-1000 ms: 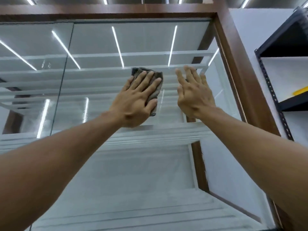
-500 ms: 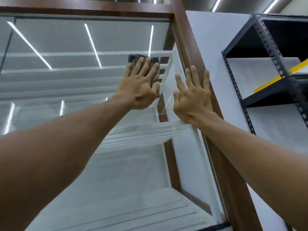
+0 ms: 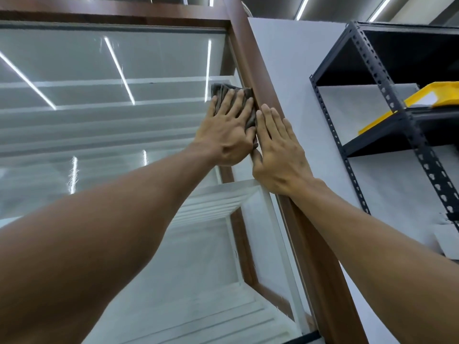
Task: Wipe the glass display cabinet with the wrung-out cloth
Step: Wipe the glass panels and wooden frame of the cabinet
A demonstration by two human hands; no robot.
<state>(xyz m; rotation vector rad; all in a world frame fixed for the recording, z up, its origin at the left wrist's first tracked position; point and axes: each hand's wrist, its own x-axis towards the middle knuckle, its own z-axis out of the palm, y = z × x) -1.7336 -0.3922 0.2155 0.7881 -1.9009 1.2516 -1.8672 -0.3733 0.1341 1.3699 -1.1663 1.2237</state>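
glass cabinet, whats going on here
A person is wiping the glass cabinet. The left hand presses a dark cloth flat against the glass, right up at the brown wooden frame. The right hand rests flat on that frame beside it. A metal shelf with a yellow bin stands to the right.

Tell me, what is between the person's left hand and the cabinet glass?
A folded grey-brown cloth, pressed flat under the left hand against the glass beside the brown frame; the head view shows it.
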